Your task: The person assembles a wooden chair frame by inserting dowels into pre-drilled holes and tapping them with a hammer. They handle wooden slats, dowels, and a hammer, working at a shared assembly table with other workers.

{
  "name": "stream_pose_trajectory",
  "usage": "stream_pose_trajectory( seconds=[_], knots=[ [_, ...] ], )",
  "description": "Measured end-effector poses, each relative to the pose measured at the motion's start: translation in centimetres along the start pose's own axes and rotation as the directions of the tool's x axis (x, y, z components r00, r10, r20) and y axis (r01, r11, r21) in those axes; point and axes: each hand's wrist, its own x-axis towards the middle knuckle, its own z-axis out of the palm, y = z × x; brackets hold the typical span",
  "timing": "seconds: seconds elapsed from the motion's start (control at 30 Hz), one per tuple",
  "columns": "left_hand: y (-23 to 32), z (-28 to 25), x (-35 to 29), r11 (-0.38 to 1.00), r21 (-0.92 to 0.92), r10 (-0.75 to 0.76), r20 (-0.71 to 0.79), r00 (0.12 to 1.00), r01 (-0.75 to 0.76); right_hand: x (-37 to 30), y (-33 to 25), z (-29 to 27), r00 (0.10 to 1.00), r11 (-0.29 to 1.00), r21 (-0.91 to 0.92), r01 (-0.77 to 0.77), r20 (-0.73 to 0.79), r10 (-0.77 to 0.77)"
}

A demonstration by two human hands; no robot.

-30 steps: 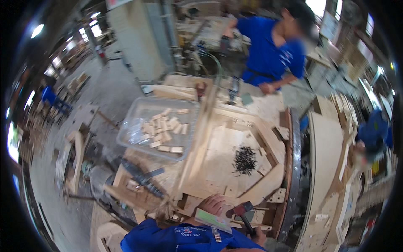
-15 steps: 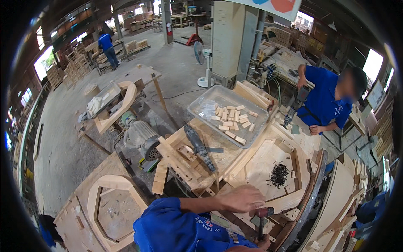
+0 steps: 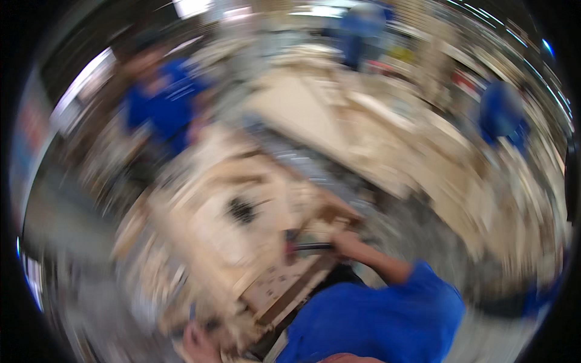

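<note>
The whole head view is smeared by motion. My right hand [image 3: 346,243] is closed round the dark handle of a hammer [image 3: 292,247], whose red and dark head points left, over the edge of a wooden frame [image 3: 275,283] with a row of dark holes. My left hand [image 3: 201,343] is low at the left, beside blurred wooden pieces; its fingers are too smeared to read, and I cannot make out anything in it. A pile of small dark screws or similar fasteners [image 3: 242,210] lies on the pale panel [image 3: 221,236] inside the frame.
A co-worker in blue [image 3: 160,100] is beyond the bench at the left. Two more people in blue [image 3: 360,36], [image 3: 503,115] stand farther back. Large pale wooden boards [image 3: 296,103] lie at the far side, and stacked wood [image 3: 508,224] is at the right.
My view has swung to the right, so the bench and co-worker now appear farther left. My left hand has moved away from beside the hammer; my right still holds it.
</note>
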Motion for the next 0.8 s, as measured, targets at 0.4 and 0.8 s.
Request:
stream_pose_trajectory(
  seconds=[0.4, 0.8],
  knots=[
    [16.4, 11.8, 16.5, 0.892, 0.024, 0.226, 0.841, 0.491, -0.451, -2.5, -1.5, -0.9, 0.98, 0.993, 0.059, -0.104, -0.164, 0.112],
    [30.5, 38.9, 18.0, 0.49, -0.05, 0.21, 0.976, 0.062, -0.87, -2.9, -0.5, -0.7, 0.938, 0.992, 0.107, -0.059, -0.335, 0.092]
  ],
)
